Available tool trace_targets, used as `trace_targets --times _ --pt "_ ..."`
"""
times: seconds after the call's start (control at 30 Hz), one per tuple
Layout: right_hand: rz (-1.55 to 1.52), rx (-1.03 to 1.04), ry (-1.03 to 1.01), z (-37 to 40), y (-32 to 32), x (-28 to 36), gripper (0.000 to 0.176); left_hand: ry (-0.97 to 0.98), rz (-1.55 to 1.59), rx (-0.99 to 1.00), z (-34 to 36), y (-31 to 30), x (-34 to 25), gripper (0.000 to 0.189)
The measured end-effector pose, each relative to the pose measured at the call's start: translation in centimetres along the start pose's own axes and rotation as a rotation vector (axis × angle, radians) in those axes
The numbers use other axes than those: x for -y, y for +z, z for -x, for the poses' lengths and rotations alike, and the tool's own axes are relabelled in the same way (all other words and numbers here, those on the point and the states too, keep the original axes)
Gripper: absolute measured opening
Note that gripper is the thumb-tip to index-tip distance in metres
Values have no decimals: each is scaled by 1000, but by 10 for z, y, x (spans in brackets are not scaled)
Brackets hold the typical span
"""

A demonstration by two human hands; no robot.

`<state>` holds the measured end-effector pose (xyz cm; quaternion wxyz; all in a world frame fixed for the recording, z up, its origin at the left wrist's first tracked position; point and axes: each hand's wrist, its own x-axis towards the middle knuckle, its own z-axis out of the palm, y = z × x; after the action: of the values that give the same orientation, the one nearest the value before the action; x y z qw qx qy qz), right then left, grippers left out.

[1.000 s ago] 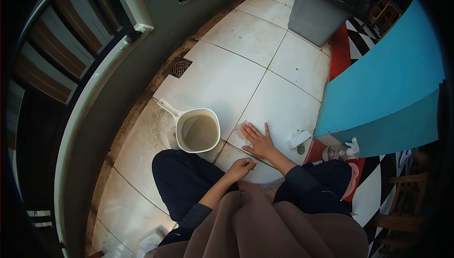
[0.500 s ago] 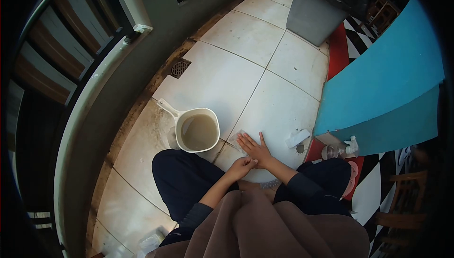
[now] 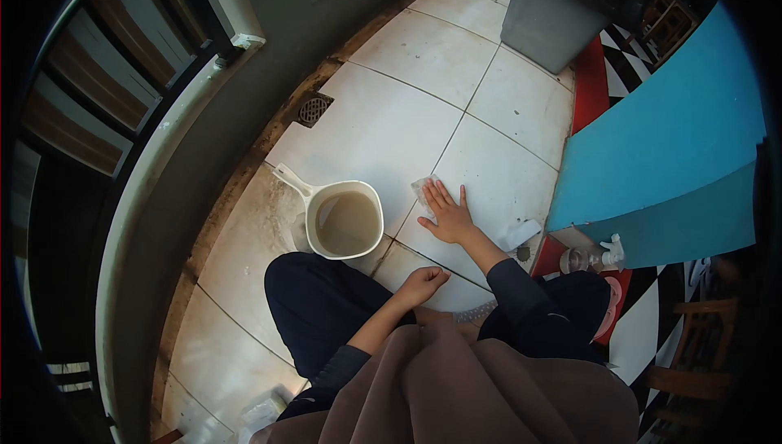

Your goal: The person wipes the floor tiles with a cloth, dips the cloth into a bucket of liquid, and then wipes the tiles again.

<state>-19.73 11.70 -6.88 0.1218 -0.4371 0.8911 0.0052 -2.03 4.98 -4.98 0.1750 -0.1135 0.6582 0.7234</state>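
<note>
One right hand (image 3: 450,219), fingers (image 3: 441,193) wide over pale cloth (image 3: 419,185); left hand (image 3: 422,285) in loose fist

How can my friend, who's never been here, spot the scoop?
Start at the white tiled floor beside the dark wall. Just past the left knee, left of the spread right hand, sits a cream scoop. Unlike the clear spray bottle near the right knee, it has a wide-open top, murky liquid inside and a handle pointing toward the wall.

The right hand (image 3: 450,219) lies over a pale cloth (image 3: 420,186) on the tiled floor (image 3: 391,130), a dipper (image 3: 308,192) nearer the floor's left edge.
</note>
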Motion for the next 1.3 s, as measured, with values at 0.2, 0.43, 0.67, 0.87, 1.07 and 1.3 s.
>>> trace_targets --times 0.2,0.43,0.67,0.87,1.07,1.3 --pt "57 67 -223 42 20 47 80 100 -20 -54 1 -1 -2 37" --pt "228 157 -360 76 11 42 72 44 -23 -147 16 -2 0 38" --pt "118 339 -431 139 -6 -23 68 6 -51 -62 22 -5 -8 39" --pt "92 261 -399 112 3 -3 68 55 -2 -81 5 3 -6 39" --pt "168 249 -397 57 -10 40 73 7 -45 -85 9 -5 -5 36" --pt "112 261 -422 100 -3 12 67 -34 -37 -100 26 -7 -20 35"
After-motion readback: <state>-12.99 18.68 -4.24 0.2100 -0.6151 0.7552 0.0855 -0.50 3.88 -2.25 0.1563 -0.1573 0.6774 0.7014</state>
